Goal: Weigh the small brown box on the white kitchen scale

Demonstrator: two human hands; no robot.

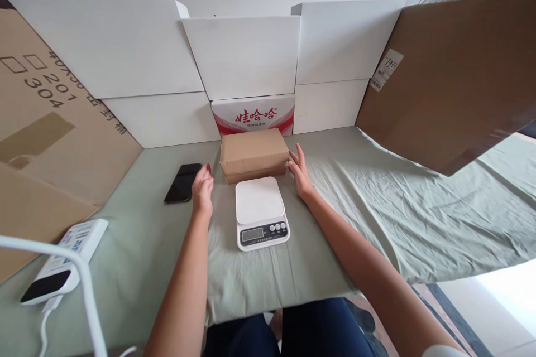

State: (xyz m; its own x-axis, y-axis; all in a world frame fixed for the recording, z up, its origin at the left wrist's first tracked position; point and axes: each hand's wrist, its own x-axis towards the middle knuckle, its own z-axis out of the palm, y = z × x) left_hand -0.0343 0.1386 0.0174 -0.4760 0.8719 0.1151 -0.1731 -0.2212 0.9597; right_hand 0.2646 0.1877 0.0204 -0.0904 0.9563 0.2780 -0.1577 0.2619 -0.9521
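At frame centre, brown box (254, 154) is flanked by left hand (202, 188) and right hand (299, 174), both open, not yet gripped; scale (260, 211) below lies unloaded.

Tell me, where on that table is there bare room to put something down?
Widest bare cloth: right of the right hand, toward the leaning cardboard sheet. Smaller patch between phone and power bank. Crowded centre: box, scale, left hand.

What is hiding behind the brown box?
Behind the brown box stands a white carton with red letters, and plain white boxes are stacked above and beside it. The carton's bottom part is covered by the brown box, so it cannot be seen.
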